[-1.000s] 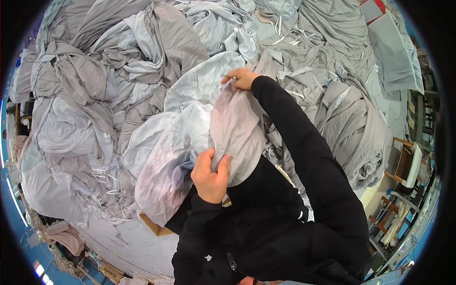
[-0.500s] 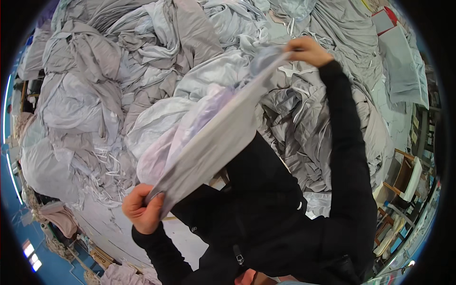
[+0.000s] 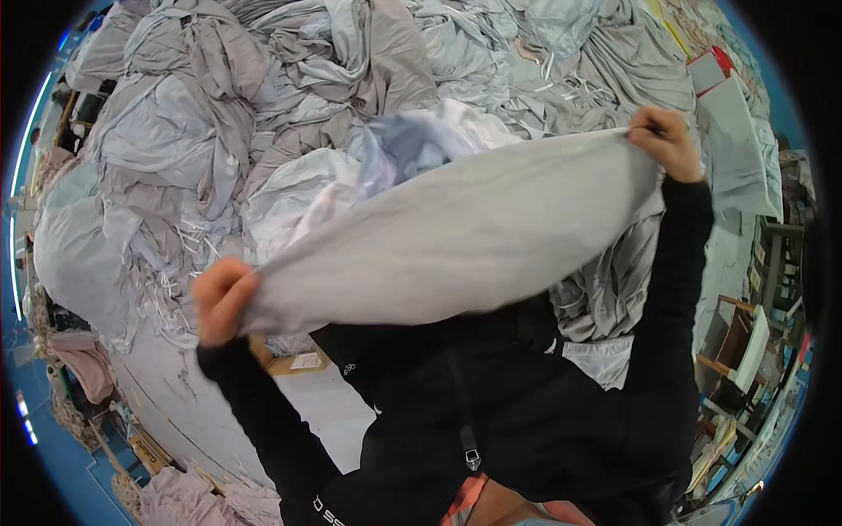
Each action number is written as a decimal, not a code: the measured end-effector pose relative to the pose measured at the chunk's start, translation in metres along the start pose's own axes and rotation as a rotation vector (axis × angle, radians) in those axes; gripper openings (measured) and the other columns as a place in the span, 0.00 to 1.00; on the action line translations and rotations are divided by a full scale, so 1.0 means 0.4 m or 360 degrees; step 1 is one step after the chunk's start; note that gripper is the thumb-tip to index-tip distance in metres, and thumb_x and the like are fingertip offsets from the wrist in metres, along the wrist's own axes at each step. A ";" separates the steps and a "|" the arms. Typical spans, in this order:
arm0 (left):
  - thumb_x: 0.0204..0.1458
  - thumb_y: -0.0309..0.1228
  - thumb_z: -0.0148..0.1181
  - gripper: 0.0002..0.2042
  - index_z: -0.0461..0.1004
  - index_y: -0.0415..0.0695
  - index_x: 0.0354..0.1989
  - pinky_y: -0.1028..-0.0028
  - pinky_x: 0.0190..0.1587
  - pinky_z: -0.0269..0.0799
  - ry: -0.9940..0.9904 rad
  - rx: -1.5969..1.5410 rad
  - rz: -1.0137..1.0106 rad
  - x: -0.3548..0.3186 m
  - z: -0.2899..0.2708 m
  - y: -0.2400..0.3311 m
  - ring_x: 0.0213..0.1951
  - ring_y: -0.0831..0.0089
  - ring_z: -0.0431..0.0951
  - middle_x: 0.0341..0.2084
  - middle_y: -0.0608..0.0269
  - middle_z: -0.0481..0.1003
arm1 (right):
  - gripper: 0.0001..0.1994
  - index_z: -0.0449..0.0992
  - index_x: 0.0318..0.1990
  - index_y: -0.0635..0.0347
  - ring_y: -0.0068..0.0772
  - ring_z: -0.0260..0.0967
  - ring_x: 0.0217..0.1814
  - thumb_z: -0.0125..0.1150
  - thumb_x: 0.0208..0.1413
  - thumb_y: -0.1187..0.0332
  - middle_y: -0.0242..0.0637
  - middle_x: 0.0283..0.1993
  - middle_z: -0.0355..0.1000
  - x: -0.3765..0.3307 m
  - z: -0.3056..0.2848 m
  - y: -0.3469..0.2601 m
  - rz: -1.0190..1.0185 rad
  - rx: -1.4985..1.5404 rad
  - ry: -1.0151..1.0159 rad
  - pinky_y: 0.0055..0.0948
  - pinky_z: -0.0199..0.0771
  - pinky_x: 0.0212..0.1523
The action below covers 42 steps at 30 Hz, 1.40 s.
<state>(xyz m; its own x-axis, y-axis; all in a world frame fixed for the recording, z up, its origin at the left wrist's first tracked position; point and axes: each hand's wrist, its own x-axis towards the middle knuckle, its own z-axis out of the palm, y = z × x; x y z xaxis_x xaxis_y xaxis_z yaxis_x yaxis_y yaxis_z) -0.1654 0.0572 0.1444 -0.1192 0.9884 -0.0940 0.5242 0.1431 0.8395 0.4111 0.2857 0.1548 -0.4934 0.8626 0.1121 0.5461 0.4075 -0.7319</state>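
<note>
A light grey fabric piece is stretched between my two hands, in front of my chest. My left hand is closed on its left end. The right end is pinched in my right hand, higher up and farther out. Behind the grey cloth, a pale white and lilac-blue cloth billows up; whether it belongs to the same piece I cannot tell. My fingertips are partly hidden by the fabric.
A big heap of crumpled grey and white fabric with white ties spreads ahead. A pale folded sheet and a red-edged box sit at the right. Wooden furniture stands lower right. A cardboard box shows below the cloth.
My right hand has moved right and slightly nearer, my left hand left and up. The grey cloth has gone from a steep narrow strip to a wide, flatter spread.
</note>
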 end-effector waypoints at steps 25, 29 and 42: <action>0.43 0.16 0.65 0.17 0.77 0.39 0.44 0.77 0.29 0.71 0.0183 0.0066 0.0625 0.320 0.694 0.033 0.31 0.71 0.73 0.38 0.59 0.70 | 0.16 0.80 0.44 0.61 0.19 0.64 0.34 0.69 0.44 0.80 0.29 0.34 0.70 0.073 0.632 0.025 0.0190 0.0801 0.0370 0.19 0.65 0.35; 0.40 0.16 0.65 0.18 0.77 0.39 0.43 0.72 0.32 0.71 0.0174 0.0056 0.0524 0.315 0.695 0.048 0.34 0.65 0.73 0.37 0.59 0.70 | 0.05 0.78 0.34 0.64 0.19 0.64 0.31 0.66 0.49 0.78 0.29 0.31 0.69 0.068 0.637 0.051 0.0193 0.0652 0.0390 0.20 0.62 0.32; 0.39 0.22 0.67 0.15 0.78 0.43 0.40 0.66 0.34 0.72 0.0163 0.0270 0.0661 0.331 0.731 0.094 0.35 0.61 0.75 0.33 0.61 0.71 | 0.06 0.71 0.30 0.65 0.25 0.63 0.27 0.64 0.50 0.81 0.33 0.29 0.68 0.060 0.611 0.001 -0.0079 0.0533 0.0557 0.22 0.62 0.28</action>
<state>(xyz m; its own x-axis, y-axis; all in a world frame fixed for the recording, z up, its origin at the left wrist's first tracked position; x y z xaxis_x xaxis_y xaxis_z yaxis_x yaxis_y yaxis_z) 0.0851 0.2084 0.0071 0.0519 0.9549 0.2924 0.6748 -0.2494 0.6946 0.2342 0.2332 -0.0072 -0.2247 0.9169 0.3297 0.2513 0.3815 -0.8896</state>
